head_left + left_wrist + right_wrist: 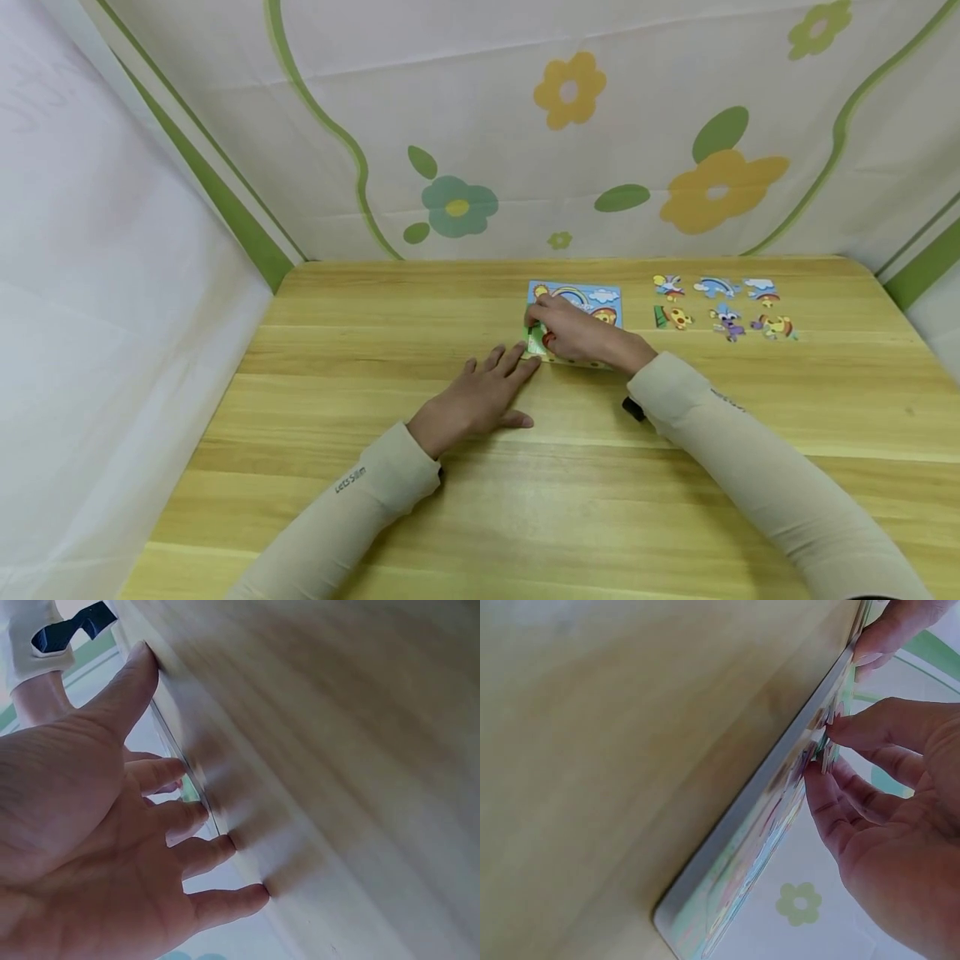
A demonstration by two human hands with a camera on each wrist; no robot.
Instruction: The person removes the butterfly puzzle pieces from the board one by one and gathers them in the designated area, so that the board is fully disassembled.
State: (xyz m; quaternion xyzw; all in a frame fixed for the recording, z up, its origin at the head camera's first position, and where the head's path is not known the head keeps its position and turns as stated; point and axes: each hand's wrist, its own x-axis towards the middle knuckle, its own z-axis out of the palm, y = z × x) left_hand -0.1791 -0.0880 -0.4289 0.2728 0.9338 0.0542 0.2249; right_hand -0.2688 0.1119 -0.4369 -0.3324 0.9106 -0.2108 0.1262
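Observation:
A small picture puzzle board (617, 302) lies flat on the wooden table, printed with a sun, a rainbow and clouds. Over its left part, my right hand (573, 331) pinches a thin puzzle piece (827, 757) between thumb and fingers. In the right wrist view the piece stands tilted against the board's face. Much of the board is hidden under that hand. My left hand (483, 395) rests spread on the table, its fingertips (534, 361) right at the board's near left corner. Its thumb points away from the board, and nothing is in its grasp.
Several loose puzzle pieces lie in two rows right of the board, among them a rainbow piece (717, 287), a blue and purple piece (727, 322) and a giraffe-like yellow piece (673, 317). A flower-printed curtain (495, 108) stands along the table's back edge.

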